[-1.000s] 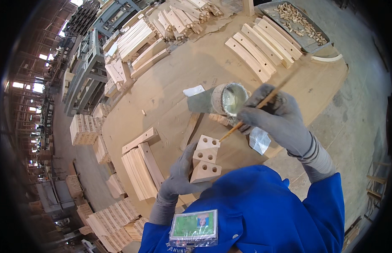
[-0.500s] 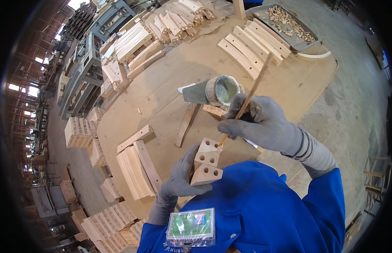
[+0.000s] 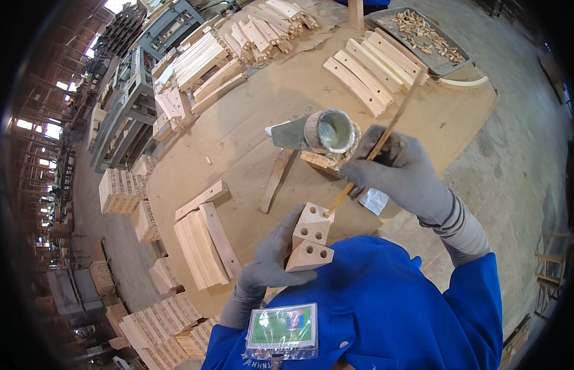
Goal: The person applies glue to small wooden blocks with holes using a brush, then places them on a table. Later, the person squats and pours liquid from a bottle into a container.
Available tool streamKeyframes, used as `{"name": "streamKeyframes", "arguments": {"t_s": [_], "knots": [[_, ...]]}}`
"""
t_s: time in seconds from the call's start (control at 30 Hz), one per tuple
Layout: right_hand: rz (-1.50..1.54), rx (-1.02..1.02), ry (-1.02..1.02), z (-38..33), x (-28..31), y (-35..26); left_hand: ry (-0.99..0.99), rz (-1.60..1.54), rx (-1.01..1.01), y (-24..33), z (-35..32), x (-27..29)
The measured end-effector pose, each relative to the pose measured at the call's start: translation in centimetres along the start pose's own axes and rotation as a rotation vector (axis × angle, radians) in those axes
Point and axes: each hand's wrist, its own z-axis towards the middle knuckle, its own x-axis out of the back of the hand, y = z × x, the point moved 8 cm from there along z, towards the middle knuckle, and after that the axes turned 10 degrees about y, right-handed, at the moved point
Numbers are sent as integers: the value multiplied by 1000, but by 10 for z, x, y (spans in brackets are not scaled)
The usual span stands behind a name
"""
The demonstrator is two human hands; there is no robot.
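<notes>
In a grey glove, my left hand is closed around a stack of several wooden pieces, their end faces turned up. Each end face has two round drilled holes. My right hand, gloved too and smudged dark at the fingertips, pinches a long thin wooden stick. The stick slants down to the left, and its yellowish tip meets the end face of the farthest piece at its right hole. Just beyond my right hand a round cup holds a pale whitish substance.
Curved wooden slats lie at left on the brown-covered table. More drilled rails lie at far right, beside a metal tray of dowels. A loose wooden strip lies near the cup. Stacked wood stands beyond the table's left edge.
Both hands have shifted slightly right in the picture, with the wooden pieces and the stick. The stick's tip stays at the farthest piece. A small silvery packet under my right hand shows more now.
</notes>
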Motion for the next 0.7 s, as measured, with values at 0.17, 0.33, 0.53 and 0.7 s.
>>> {"name": "streamKeyframes", "arguments": {"t_s": [0.17, 0.33, 0.53, 0.7], "knots": [[94, -113, 10, 5, -6, 15, -27, 28, -16, 0, 3, -3], [-201, -91, 15, 4, -10, 17, -17, -22, -26, 0, 3, -4], [-273, 61, 9, 5, -10, -6, -74, -70, 7, -2, 5, -7], [-143, -46, -5, 8, -10, -3, -37, -38, 51, 1, 9, -6]]}}
